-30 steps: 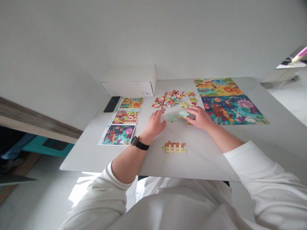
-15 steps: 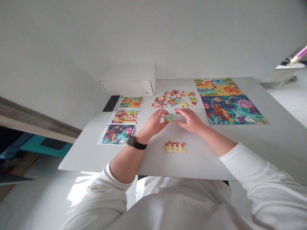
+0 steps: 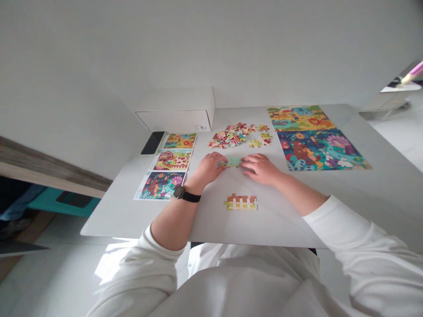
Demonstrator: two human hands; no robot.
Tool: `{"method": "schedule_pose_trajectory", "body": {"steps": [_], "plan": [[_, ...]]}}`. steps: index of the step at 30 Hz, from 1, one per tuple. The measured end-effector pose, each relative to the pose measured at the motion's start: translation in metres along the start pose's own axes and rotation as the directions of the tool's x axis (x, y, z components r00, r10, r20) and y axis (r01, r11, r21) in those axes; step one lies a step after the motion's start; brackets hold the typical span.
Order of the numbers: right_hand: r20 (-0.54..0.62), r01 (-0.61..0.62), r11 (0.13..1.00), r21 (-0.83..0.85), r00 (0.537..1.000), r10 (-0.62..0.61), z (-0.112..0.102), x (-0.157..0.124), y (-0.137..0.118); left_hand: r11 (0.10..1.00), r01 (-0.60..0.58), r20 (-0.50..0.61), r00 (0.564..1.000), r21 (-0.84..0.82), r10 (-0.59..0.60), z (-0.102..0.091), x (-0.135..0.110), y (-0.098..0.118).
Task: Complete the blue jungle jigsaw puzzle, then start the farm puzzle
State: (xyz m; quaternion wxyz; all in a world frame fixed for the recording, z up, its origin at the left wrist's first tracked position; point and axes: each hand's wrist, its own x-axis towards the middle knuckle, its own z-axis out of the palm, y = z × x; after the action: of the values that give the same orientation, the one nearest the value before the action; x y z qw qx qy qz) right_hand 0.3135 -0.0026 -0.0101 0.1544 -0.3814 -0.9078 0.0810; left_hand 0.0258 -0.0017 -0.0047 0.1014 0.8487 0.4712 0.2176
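Observation:
Both hands meet over pale green puzzle pieces (image 3: 232,162) lying on the white table (image 3: 291,220). My left hand (image 3: 209,168), with a black watch at its wrist, pinches the pieces' left end. My right hand (image 3: 261,167) presses on their right end with curled fingers. Just beyond the hands lies a heap of loose puzzle pieces (image 3: 238,134). Nearer to me rests a joined strip of fence pieces (image 3: 241,202).
Two finished puzzles (image 3: 310,136) lie at the right. Three picture cards (image 3: 170,165) sit in a column at the left, with a black phone (image 3: 152,142) and a white box (image 3: 176,112) behind them. The table's front edge runs just before my body.
My hands came together from apart, bringing two pale green pieces side by side. They then slid slightly left and lower onto the table.

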Motion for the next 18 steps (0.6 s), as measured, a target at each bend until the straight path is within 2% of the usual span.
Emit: {"method": "schedule_pose_trajectory", "body": {"steps": [18], "plan": [[-0.005, 0.005, 1.000, 0.016, 1.000, -0.004, 0.0006, -0.0017, 0.0016, 0.996, 0.046, 0.041, 0.998, 0.083, -0.050, 0.0048, 0.0019, 0.0038]]}}
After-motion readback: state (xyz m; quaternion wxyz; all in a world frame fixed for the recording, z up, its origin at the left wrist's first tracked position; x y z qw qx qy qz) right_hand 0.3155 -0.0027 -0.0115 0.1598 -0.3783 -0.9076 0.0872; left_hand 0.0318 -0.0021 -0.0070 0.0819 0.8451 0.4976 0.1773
